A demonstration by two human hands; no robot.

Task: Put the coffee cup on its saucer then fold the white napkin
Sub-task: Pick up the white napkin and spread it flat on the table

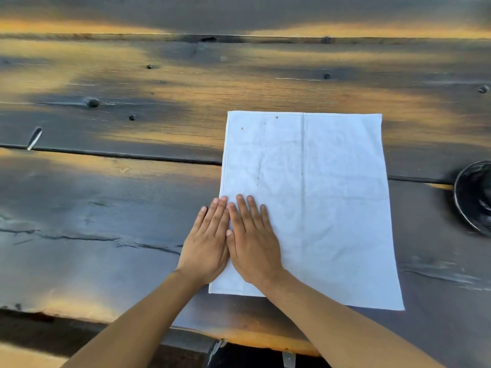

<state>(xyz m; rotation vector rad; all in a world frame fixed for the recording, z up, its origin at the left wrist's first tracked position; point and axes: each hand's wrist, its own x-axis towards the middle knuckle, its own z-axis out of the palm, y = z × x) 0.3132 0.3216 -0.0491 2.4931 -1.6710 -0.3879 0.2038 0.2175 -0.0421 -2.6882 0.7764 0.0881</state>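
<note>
The white napkin (pixel 318 197) lies flat on the dark wooden table, a tall rectangle with a vertical crease down its middle and a few small specks. My left hand (pixel 206 240) rests palm down on the napkin's near left edge, partly on the table. My right hand (pixel 252 243) lies flat on the napkin right beside it, fingers straight and touching the left hand. Neither hand grips anything. At the right frame edge a dark round saucer (pixel 475 197) is partly cut off; I cannot make out a cup on it.
The wooden table (pixel 132 208) has plank gaps, knots and cracks. Its near edge runs along the bottom of the view. A small white-tipped object (pixel 34 138) lies at the far left by a plank gap.
</note>
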